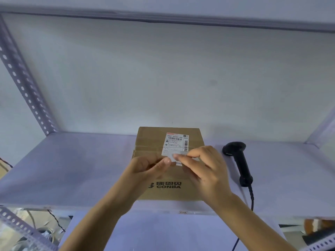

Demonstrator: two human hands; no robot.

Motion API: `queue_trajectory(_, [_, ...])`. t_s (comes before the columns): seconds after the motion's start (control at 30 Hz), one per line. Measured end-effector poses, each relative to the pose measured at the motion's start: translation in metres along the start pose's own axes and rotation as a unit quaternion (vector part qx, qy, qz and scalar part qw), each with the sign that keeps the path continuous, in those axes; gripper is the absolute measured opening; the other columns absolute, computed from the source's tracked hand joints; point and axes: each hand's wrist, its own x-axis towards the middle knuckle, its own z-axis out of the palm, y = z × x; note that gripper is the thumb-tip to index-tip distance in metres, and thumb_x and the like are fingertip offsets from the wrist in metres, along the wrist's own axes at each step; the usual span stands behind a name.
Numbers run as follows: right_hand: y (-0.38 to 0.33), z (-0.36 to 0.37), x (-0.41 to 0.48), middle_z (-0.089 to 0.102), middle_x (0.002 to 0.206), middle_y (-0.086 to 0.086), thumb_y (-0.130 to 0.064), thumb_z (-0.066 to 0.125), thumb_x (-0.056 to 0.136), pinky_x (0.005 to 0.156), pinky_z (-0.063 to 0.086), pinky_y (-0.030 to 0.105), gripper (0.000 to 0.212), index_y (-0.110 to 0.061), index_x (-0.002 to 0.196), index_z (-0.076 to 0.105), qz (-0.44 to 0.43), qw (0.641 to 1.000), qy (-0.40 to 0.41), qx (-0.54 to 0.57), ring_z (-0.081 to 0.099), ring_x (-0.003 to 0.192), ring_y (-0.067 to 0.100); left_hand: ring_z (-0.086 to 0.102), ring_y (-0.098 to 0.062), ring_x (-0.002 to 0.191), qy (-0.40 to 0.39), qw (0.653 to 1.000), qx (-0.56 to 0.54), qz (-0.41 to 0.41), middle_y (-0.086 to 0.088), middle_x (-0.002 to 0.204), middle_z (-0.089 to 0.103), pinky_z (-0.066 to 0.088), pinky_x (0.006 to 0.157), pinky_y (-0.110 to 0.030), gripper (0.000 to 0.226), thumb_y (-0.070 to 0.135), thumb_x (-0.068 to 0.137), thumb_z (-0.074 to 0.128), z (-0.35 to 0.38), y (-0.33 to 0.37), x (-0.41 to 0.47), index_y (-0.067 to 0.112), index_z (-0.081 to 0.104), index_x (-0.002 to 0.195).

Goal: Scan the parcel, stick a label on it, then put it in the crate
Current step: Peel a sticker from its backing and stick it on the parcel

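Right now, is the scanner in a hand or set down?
Set down: the scanner lies on the shelf right of the parcel, neither hand touching it.

A pale shelf board (pixel 81 169) carries a cardboard parcel (pixel 154 140) with a black corded scanner (pixel 241 160) lying just beside it.

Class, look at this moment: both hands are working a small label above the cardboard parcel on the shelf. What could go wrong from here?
1. The small label is pinched between fingers of both hands; it may curl or stick to them.
2. It hovers over the printed shipping label on the parcel, so it might cover the barcode.
3. The scanner lies close by the right hand; its cable hangs off the shelf edge and could snag.
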Motion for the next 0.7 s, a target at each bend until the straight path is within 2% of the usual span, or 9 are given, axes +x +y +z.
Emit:
queue_trajectory(0.07, [-0.0026,0.0008,-0.0014,0.067,0.078,0.004,-0.004,0.068,0.087,0.066,0.044,0.029,0.024,-0.018,0.107,0.068,-0.001,1.0,0.009,-0.002,0.058,0.073,0.02,0.06,-0.008,0.084,0.005,0.999,-0.036,-0.008,0.004,0.094,0.076,0.051,0.083,-0.025,0.029,0.044,0.081,0.061,0.0061,-0.0006,-0.0017,0.026,0.078,0.095])
queue_trajectory(0.17, [-0.0051,0.0001,-0.0041,0.068,0.076,0.004,-0.007,0.065,0.09,0.068,0.044,0.03,0.025,-0.021,0.11,0.065,-0.002,1.0,0.01,-0.009,0.058,0.073,0.02,0.053,-0.016,0.084,0.027,0.994,-0.105,-0.023,0.006,0.085,0.073,0.047,0.081,-0.028,0.021,0.04,0.078,0.069,0.0102,-0.0015,-0.0028,0.02,0.077,0.079])
queue_trajectory(0.3, [-0.0075,-0.0028,-0.0052,0.067,0.075,0.005,-0.008,0.062,0.092,0.07,0.041,0.029,0.023,-0.022,0.11,0.065,-0.002,1.0,0.012,-0.025,0.054,0.074,0.018,0.047,-0.023,0.085,0.034,0.988,-0.148,-0.027,-0.007,0.084,0.06,0.042,0.082,-0.036,0.02,0.034,0.081,0.068,0.011,-0.0027,-0.0044,0.014,0.072,0.081])
queue_trajectory(0.37, [-0.0086,-0.0039,-0.0042,0.068,0.075,0.004,-0.01,0.061,0.094,0.07,0.042,0.029,0.021,-0.022,0.111,0.064,-0.006,0.999,0.015,-0.028,0.054,0.074,0.018,0.047,-0.022,0.084,0.033,0.988,-0.151,-0.029,-0.007,0.083,0.058,0.042,0.084,-0.037,0.018,0.034,0.081,0.07,0.012,-0.0003,-0.0057,0.017,0.072,0.078])
queue_trajectory(0.5, [-0.0104,-0.0064,-0.003,0.069,0.076,0.005,-0.014,0.064,0.093,0.068,0.044,0.031,0.02,-0.022,0.112,0.064,-0.011,0.999,0.015,-0.03,0.054,0.076,0.017,0.05,-0.02,0.085,0.027,0.987,-0.154,-0.032,-0.006,0.083,0.06,0.046,0.085,-0.035,0.03,0.036,0.074,0.064,0.0122,0.0005,-0.007,0.01,0.072,0.086])
queue_trajectory(0.7, [-0.0112,-0.007,-0.0025,0.07,0.076,0.004,-0.013,0.068,0.091,0.07,0.042,0.03,0.023,-0.022,0.112,0.065,-0.016,0.999,0.021,-0.033,0.054,0.077,0.016,0.055,-0.016,0.089,0.024,0.985,-0.168,-0.032,-0.002,0.086,0.067,0.052,0.079,-0.025,0.028,0.037,0.069,0.065,0.013,-0.0006,-0.0071,0.013,0.071,0.082])
